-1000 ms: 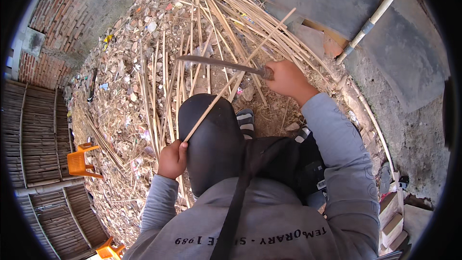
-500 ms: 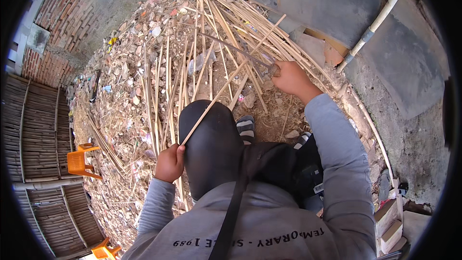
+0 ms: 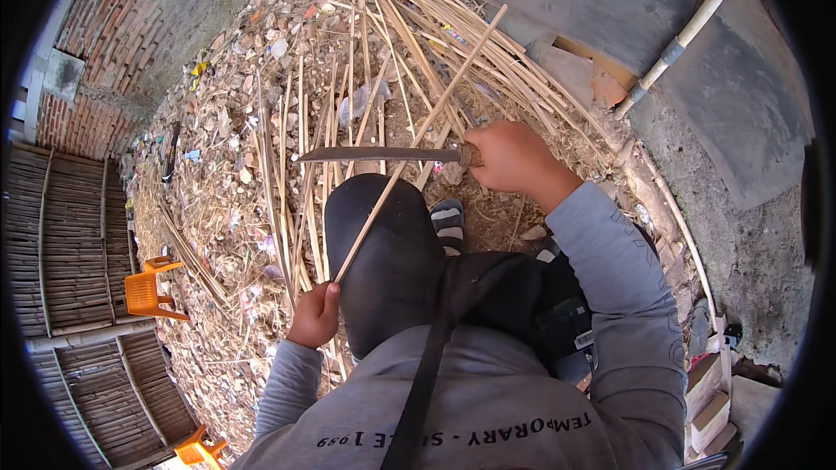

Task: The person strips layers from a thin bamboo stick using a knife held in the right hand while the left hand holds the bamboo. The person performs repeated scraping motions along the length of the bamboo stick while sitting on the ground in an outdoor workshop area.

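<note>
My left hand (image 3: 315,315) is closed round the near end of a long, thin bamboo strip (image 3: 433,113). The strip slants up and away to the right across my dark-clad knee. Gripped by its handle in my right hand (image 3: 514,161) is a machete (image 3: 383,155) with a long, brownish blade. Its blade points left, nearly level, and crosses the strip just beyond my knee; whether the two touch I cannot tell. Beyond the hands, many more bamboo strips (image 3: 396,22) lie on the ground, some in a pile at the far right and others spread lengthwise.
Rubble and litter (image 3: 218,174) cover the ground. Orange plastic chairs (image 3: 150,290) stand at the left by a woven bamboo wall (image 3: 83,235). At the right are a concrete wall with dark panels (image 3: 601,0) and a pale pipe (image 3: 688,35). My sandalled foot (image 3: 448,224) rests beside the strips.
The machete has swung from pointing up and left to nearly level, its blade now nearer me. My right hand has moved slightly nearer and left; my left hand keeps the strip.
</note>
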`<move>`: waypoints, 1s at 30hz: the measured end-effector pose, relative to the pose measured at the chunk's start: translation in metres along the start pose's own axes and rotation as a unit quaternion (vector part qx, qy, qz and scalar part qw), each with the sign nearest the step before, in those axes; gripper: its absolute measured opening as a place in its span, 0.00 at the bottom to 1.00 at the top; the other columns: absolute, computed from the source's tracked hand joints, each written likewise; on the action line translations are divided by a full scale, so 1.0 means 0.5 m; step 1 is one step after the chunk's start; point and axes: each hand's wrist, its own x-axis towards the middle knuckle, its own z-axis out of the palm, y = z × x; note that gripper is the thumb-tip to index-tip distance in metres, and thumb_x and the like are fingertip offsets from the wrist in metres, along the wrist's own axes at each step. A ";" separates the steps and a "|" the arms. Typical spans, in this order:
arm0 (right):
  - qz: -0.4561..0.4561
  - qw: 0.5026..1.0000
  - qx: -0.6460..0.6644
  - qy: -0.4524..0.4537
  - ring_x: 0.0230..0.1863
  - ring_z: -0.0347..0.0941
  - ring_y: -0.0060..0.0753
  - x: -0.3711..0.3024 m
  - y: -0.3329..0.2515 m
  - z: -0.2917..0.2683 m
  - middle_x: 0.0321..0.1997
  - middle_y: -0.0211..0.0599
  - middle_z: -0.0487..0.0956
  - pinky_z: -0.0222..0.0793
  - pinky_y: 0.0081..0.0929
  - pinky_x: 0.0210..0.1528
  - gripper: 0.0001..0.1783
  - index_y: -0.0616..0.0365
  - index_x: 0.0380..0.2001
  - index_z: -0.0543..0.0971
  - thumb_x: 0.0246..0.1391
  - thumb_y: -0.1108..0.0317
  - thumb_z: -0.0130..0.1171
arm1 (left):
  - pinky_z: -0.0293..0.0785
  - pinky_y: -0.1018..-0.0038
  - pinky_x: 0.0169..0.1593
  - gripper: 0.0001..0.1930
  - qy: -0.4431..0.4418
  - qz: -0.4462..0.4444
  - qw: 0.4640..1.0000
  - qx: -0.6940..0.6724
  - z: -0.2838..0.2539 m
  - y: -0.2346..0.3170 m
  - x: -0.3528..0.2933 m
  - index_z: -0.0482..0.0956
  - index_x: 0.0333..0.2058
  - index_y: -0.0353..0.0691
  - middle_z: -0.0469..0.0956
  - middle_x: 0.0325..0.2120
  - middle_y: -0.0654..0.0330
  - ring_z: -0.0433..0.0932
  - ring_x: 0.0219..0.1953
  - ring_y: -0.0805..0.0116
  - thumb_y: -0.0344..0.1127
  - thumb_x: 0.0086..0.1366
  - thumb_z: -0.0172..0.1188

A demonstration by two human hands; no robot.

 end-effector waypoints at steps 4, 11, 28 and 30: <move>0.055 0.997 0.059 0.005 0.44 0.80 0.57 0.004 0.048 0.003 0.35 0.49 0.83 0.76 0.52 0.46 0.14 0.55 0.37 0.83 0.45 0.63 0.65 | 0.65 0.63 0.27 0.26 -0.031 0.007 0.999 0.000 -0.023 0.033 0.018 0.72 0.27 0.32 0.68 0.15 0.51 0.68 0.19 0.63 0.48 0.79 0.47; 0.039 0.999 -0.007 -0.016 0.43 0.80 0.58 -0.005 0.015 -0.012 0.36 0.49 0.83 0.75 0.52 0.46 0.14 0.55 0.36 0.82 0.45 0.64 0.64 | 0.67 0.56 0.27 0.20 -0.022 0.034 0.992 0.119 -0.020 0.069 0.016 0.75 0.31 0.31 0.74 0.17 0.45 0.75 0.20 0.45 0.44 0.76 0.53; -0.010 0.998 0.032 0.044 0.40 0.80 0.58 0.002 0.055 0.032 0.33 0.49 0.82 0.75 0.52 0.44 0.18 0.55 0.40 0.82 0.44 0.61 0.66 | 0.68 0.47 0.29 0.16 0.085 0.076 0.984 0.134 0.015 0.071 0.056 0.72 0.31 0.35 0.75 0.20 0.40 0.77 0.26 0.35 0.41 0.75 0.52; 0.055 0.994 0.082 0.046 0.40 0.80 0.58 0.006 0.074 0.029 0.33 0.52 0.82 0.75 0.51 0.44 0.18 0.57 0.40 0.84 0.44 0.63 0.65 | 0.68 0.47 0.28 0.16 0.070 0.074 0.985 0.142 0.009 0.076 0.057 0.72 0.31 0.35 0.75 0.20 0.40 0.77 0.26 0.35 0.42 0.75 0.51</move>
